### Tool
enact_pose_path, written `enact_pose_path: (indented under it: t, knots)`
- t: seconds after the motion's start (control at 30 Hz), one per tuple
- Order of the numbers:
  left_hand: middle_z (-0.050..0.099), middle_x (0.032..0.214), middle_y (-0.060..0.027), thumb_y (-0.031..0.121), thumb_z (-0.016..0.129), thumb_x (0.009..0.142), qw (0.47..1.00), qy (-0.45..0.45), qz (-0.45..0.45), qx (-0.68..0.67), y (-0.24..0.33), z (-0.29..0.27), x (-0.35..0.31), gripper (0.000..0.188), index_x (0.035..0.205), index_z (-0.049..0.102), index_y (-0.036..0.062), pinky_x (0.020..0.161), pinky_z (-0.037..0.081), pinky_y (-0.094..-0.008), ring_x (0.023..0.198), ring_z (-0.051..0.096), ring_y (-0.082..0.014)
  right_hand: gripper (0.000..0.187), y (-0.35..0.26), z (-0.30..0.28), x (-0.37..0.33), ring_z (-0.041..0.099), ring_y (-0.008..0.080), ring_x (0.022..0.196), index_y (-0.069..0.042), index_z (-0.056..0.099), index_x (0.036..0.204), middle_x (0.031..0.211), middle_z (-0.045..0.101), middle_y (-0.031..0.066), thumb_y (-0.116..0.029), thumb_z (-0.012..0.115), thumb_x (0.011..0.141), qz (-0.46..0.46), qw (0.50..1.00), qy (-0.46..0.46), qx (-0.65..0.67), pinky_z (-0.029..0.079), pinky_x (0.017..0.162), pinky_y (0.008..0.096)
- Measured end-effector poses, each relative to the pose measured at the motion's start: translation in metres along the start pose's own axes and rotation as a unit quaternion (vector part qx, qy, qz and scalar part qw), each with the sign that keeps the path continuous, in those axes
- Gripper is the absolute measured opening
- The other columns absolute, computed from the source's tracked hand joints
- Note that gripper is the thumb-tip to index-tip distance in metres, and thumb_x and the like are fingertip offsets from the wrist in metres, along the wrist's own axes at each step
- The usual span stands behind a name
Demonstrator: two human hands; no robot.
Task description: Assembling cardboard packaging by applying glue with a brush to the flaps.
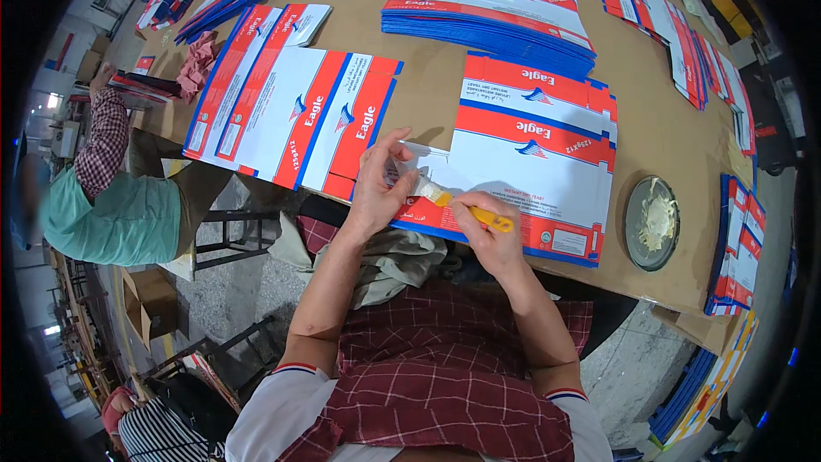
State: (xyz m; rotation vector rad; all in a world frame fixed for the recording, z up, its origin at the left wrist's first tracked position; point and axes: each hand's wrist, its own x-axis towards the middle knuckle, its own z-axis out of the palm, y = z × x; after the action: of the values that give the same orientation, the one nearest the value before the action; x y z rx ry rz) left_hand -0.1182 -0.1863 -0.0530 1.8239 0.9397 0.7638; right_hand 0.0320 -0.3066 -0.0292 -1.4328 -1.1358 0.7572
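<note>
A flat brush with a yellow handle and pale bristles is held in my right hand, its bristles pointing left. My left hand is curled around the bristle end, thumb laid over the bristles and index finger raised. Both hands are above the lower left part of a flat, unfolded carton blank in red, white and blue. Under the brush lies a white flap of that blank. Part of the flap is hidden by my fingers. Off to the right, a round dish contains a cream-coloured paste.
More flat carton blanks lie to the left. A thick stack of blanks sits behind, with further stacks along the right edge of the brown table. A person works at the far left beside a pink cloth.
</note>
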Motion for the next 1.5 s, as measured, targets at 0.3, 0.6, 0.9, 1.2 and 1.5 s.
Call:
enact_pose_path:
  t: [0.3, 0.6, 0.9, 1.2, 1.5]
  knots:
    - [0.045, 0.093, -0.0013, -0.007, 0.058, 0.075, 0.999, -0.005, 0.041, 0.013, -0.002, -0.001, 0.0, 0.056, 0.125, 0.04, 0.0097, 0.073, 0.041, -0.021, 0.084, 0.046, -0.0087, 0.01, -0.008, -0.026, 0.002, 0.06, 0.0142, 0.072, -0.003, 0.058, 0.092, 0.08, 0.063, 0.0075, -0.008, 0.054, 0.085, 0.021, 0.998, 0.034, 0.058, 0.047, 0.067, 0.0256]
    - [0.05, 0.094, -0.0054, -0.002, 0.061, 0.071, 0.999, -0.007, -0.016, -0.031, -0.002, 0.0, 0.0, 0.058, 0.125, 0.042, 0.0108, 0.087, 0.036, -0.0331, 0.094, 0.045, -0.0208, 0.015, 0.004, -0.011, 0.004, 0.058, 0.0123, 0.07, -0.002, 0.06, 0.092, 0.08, 0.061, 0.008, -0.011, 0.063, 0.081, -0.015, 0.997, -0.071, 0.024, 0.045, 0.061, 0.0237]
    - [0.051, 0.094, -0.0058, -0.003, 0.061, 0.071, 1.0, -0.001, -0.002, -0.017, 0.0, 0.0, 0.001, 0.059, 0.125, 0.041, 0.0112, 0.087, 0.037, -0.0332, 0.095, 0.045, -0.021, 0.016, 0.01, -0.01, 0.0, 0.053, 0.0079, 0.062, 0.001, 0.062, 0.085, 0.068, 0.06, 0.0055, -0.015, 0.06, 0.083, 0.065, 0.997, -0.016, 0.023, 0.042, 0.055, 0.0222]
    - [0.051, 0.093, -0.0057, -0.004, 0.061, 0.07, 1.0, 0.003, 0.0, -0.009, -0.001, -0.001, 0.001, 0.058, 0.123, 0.042, 0.0109, 0.086, 0.037, -0.0327, 0.094, 0.046, -0.0206, 0.013, 0.001, -0.007, 0.003, 0.052, 0.0081, 0.058, 0.001, 0.062, 0.081, 0.066, 0.06, 0.0059, -0.012, 0.06, 0.082, 0.027, 1.0, -0.006, 0.0, 0.041, 0.053, 0.0226]
    - [0.05, 0.093, -0.0052, -0.004, 0.061, 0.071, 0.999, 0.002, -0.007, -0.032, 0.0, 0.0, 0.0, 0.058, 0.124, 0.042, 0.0111, 0.086, 0.037, -0.032, 0.093, 0.047, -0.0202, 0.02, 0.004, -0.015, 0.01, 0.059, 0.0114, 0.064, 0.004, 0.061, 0.085, 0.072, 0.062, 0.0074, -0.016, 0.058, 0.085, 0.143, 0.979, 0.04, 0.138, 0.047, 0.061, 0.0222]
